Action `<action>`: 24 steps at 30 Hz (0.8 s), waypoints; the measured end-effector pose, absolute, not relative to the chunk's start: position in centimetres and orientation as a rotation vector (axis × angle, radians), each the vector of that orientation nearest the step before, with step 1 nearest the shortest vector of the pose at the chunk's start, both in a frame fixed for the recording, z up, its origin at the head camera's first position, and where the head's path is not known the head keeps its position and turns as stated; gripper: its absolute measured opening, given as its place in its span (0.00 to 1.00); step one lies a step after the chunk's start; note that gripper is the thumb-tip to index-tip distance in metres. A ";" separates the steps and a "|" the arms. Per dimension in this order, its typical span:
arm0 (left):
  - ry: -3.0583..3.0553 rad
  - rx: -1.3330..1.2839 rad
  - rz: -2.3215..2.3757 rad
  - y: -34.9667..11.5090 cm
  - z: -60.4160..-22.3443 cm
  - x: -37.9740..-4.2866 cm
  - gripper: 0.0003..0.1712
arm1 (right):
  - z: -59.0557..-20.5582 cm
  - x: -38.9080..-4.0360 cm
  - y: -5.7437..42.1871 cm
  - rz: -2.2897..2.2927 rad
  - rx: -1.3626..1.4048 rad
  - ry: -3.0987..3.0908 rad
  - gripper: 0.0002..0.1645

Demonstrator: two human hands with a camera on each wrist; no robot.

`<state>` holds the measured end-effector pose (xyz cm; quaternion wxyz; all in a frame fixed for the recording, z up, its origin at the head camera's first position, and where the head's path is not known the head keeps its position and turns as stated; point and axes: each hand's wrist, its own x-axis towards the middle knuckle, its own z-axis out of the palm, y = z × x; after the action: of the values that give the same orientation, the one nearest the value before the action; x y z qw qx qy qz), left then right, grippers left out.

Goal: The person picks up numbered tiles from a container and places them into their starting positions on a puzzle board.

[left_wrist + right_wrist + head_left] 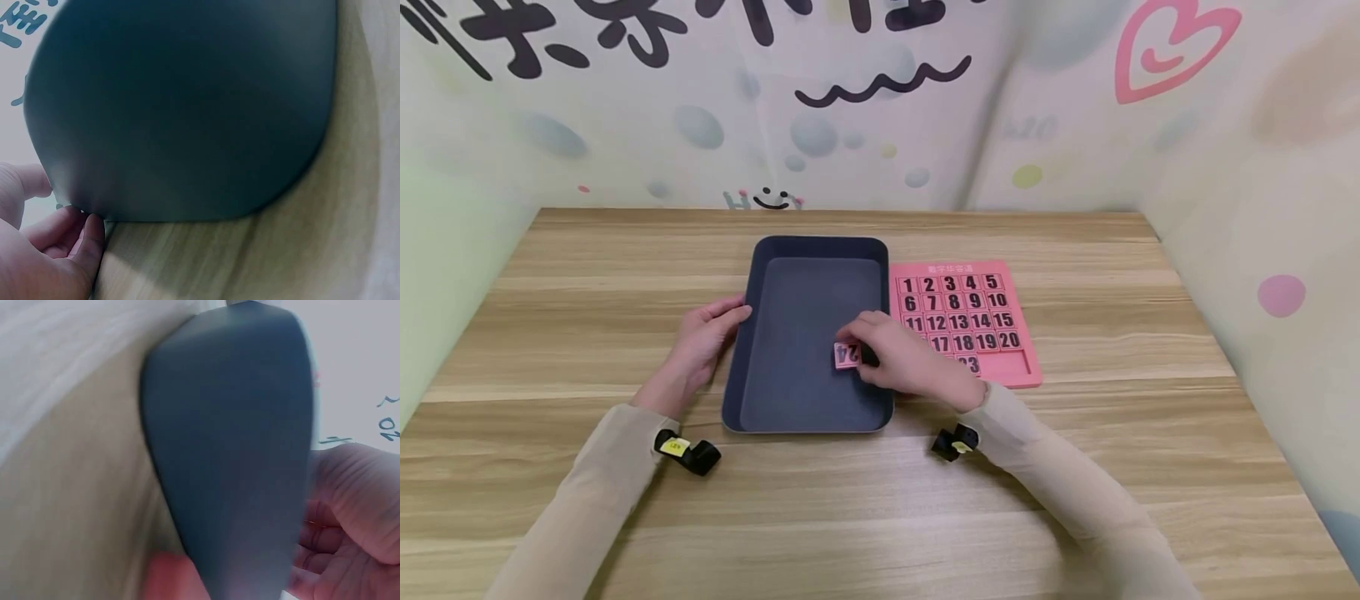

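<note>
A dark grey rectangular tray (797, 308) lies on the table, and my left hand (700, 337) grips its left rim, thumb at the top edge. In the left wrist view the fingers (92, 240) meet the tray's outer wall. Over the right part of the tray, my right hand (902, 358) pinches a pink number tile (847, 356) marked 24, which appears upside down. That tile is out of sight behind the tray wall (231, 437) in the right wrist view. Beside the tray sits a pink number puzzle board (1034, 371), partly covered by the right hand and wrist.
Rows of numbered tiles (958, 322) fill most of the board, with a gap at its lower right. The wooden table (625, 275) extends around everything. A printed wall (880, 158) stands behind, with side walls left and right.
</note>
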<state>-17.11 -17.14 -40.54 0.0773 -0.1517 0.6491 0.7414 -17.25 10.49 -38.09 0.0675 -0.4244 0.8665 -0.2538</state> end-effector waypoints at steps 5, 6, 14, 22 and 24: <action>1.941 -0.441 2.224 -17.1 -40.6 -17.1 0.23 | -37.3 -16.8 12.6 -0.901 -1.273 2.634 0.21; 1.941 -0.436 2.224 -17.2 -40.6 -17.1 0.22 | -37.2 -16.7 13.0 -0.928 -1.281 2.638 0.21; 1.952 -0.437 2.204 -17.1 -40.3 -17.0 0.29 | -36.4 -16.5 17.3 -1.000 -1.255 2.726 0.25; 1.952 -0.442 2.218 -17.1 -40.5 -17.0 0.15 | -37.5 -16.6 21.2 -0.909 -0.991 2.838 0.26; 1.958 -0.441 2.208 -17.1 -40.5 -17.0 0.20 | -37.8 -16.5 21.8 -0.875 -0.923 2.843 0.25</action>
<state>-17.02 -17.07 -40.53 0.0788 -0.1474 0.6541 0.7377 -16.50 21.81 -37.81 0.0134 -0.2965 0.9127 -0.2808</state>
